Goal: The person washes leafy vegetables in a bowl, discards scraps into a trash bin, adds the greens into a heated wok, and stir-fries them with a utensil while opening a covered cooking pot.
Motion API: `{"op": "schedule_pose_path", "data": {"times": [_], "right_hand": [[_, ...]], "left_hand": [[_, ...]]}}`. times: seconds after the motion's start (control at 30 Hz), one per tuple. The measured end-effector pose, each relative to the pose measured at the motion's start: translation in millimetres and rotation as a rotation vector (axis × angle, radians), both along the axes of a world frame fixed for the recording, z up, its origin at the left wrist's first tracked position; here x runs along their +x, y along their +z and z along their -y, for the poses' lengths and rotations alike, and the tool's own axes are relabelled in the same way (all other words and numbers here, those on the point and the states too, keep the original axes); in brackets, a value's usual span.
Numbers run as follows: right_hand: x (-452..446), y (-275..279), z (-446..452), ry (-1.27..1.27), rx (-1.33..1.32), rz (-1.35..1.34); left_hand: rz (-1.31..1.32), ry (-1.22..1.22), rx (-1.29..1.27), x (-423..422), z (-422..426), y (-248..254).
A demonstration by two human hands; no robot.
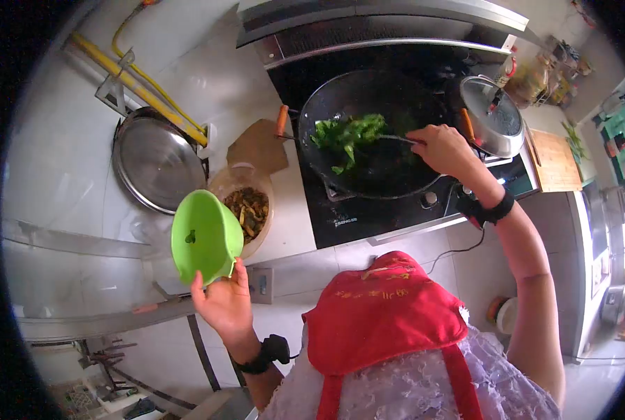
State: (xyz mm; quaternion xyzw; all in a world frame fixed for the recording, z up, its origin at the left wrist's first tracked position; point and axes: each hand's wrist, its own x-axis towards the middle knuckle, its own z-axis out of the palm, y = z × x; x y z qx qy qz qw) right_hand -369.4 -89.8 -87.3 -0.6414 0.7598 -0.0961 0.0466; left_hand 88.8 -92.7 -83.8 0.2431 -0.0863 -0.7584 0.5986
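Observation:
A black wok (403,168) sits on the stove, with leafy greens (354,134) lying in its left half. My right hand (444,150) is closed round the handle of a metal utensil (395,138), whose far end reaches into the greens. At the lower left, my left hand (225,301) grips a light green bowl (204,238) by its rim, thumb and fingers on the near edge. The bowl is tilted, and one dark leaf scrap sticks inside. Beside and partly behind it, a clear bowl (269,222) holds brownish cooked food (248,211).
A round metal lid (160,162) leans against the left wall near a yellow pipe (134,84). Right of the wok is a lidded pan (491,115); farther right lies a wooden cutting board (556,161). A brown board (258,147) lies left of the stove (368,218).

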Motion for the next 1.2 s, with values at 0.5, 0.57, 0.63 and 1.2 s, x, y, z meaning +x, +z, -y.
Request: {"op": "schedule_pose_path", "data": {"times": [0.5, 0.57, 0.63, 1.2], "right_hand": [[-12, 32, -11, -0.006, 0.154, -0.199], [-11, 29, -4, -0.037, 0.061, -0.143], [-8, 10, 11, -0.074, -0.012, -0.083], [2, 5, -28, -0.039, 0.086, -0.058]], "left_hand": [[0.029, 0.055, 0.038, 2, -7, -8], [0.02, 0.024, 0.035, -2, -5, -8], [0.028, -0.009, 0.026, -4, -3, -8], [0.385, -0.593, 0.152, -27, 30, -162]]}}
